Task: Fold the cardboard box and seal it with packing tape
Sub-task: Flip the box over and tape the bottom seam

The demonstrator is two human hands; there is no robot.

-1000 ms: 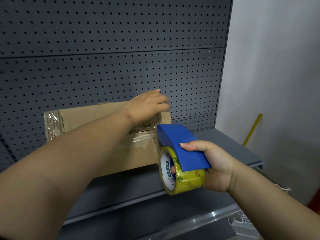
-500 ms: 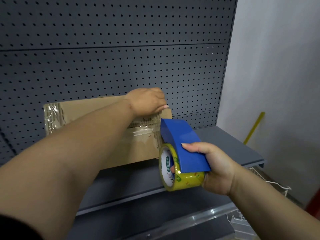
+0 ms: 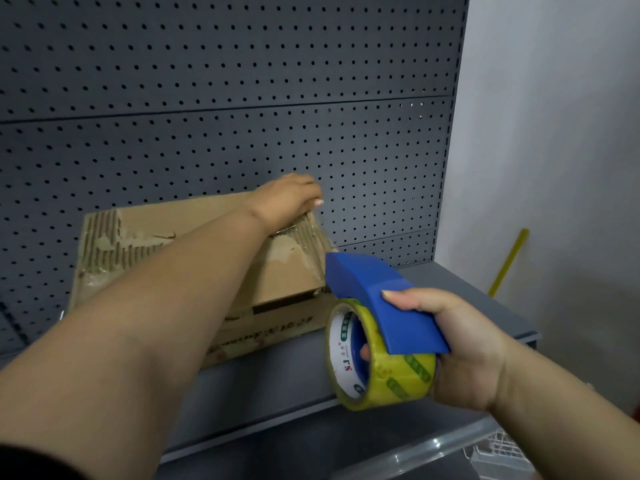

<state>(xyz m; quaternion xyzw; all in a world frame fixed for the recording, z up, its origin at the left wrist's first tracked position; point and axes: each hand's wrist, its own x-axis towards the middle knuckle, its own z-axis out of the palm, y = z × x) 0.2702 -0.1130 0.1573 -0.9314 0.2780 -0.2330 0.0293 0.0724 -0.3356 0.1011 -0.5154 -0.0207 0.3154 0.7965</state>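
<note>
A worn brown cardboard box (image 3: 180, 233) stands on the grey shelf (image 3: 460, 292) against the pegboard, its surface torn so the corrugation shows, with clear tape at its right end. My left hand (image 3: 287, 199) grips the box's upper right corner and holds it tilted. My right hand (image 3: 460, 344) holds a blue tape dispenser (image 3: 381, 303) with a yellowish tape roll (image 3: 377, 368). The dispenser's front tip is at the box's right edge.
A dark grey pegboard (image 3: 242, 98) backs the shelf. A white wall (image 3: 554, 168) is on the right, with a yellow stick (image 3: 509, 261) leaning against it. A clear plastic bin (image 3: 415, 455) and a white wire basket (image 3: 502, 452) sit below the shelf.
My left hand has tipped the box over, so a torn face with exposed corrugation and a lower flap now show. The dispenser stays at the box's right end.
</note>
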